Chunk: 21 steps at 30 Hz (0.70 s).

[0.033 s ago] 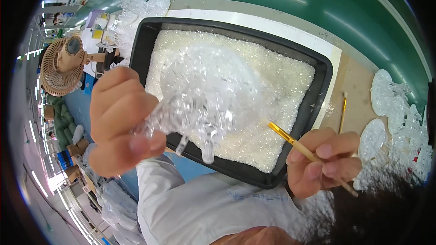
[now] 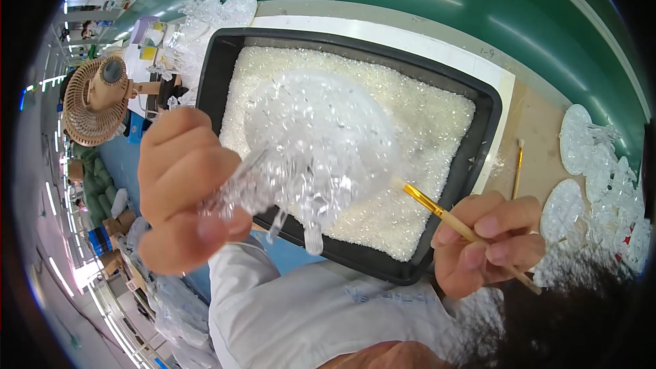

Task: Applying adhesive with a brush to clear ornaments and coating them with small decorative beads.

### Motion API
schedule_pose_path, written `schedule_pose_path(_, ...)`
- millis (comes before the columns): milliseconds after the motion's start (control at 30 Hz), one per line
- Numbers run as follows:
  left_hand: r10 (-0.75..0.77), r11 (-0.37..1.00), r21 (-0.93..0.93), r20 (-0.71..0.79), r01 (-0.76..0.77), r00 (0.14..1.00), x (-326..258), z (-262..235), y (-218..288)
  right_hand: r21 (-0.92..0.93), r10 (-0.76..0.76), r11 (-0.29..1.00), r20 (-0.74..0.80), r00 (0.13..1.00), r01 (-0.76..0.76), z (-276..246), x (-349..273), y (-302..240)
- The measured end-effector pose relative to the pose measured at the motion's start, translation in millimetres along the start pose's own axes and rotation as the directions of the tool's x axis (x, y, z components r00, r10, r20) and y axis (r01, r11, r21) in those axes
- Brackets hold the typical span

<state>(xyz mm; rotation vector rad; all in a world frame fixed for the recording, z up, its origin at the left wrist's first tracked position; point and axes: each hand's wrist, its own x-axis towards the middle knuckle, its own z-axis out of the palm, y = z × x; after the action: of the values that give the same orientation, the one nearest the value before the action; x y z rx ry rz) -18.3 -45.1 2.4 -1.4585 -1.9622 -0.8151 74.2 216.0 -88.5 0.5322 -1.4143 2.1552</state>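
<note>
Presently, the clear piece [image 2: 318, 133] is held over the black tray [image 2: 480, 157] of glittering white granules [image 2: 437, 116], its branched end pinched between the thumb and curled fingers of the left hand [image 2: 188, 191]. The paintbrush [image 2: 451, 220] is gripped like a pen in the right hand [image 2: 488, 242], with its bristles just beside the disc's edge; whether contact is made cannot be told. Because the disc appears to be supported from one side only, it could be tipped or twisted if the bristles were pressed too firmly. A slender prong could be snapped by too tight a pinch, while by too loose a one the piece could be dropped into the granules. Should it be lowered carelessly, the hanging prongs could be knocked against the tray's near rim.
</note>
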Motion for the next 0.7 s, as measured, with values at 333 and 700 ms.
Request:
schedule_pose_path(333, 0.131, 0.991, -0.016, -0.107, -0.134, 0.986, -9, 9, 3, 0.116, 0.019, 0.993, -0.017, 1.0, -0.017, 11, 5, 3)
schedule_pose_path(700, 0.13, 0.99, -0.041, -0.073, -0.134, 0.989, -13, 5, 6, 0.181, 0.199, 0.956, 0.172, 0.965, -0.229, 2, 5, 4)
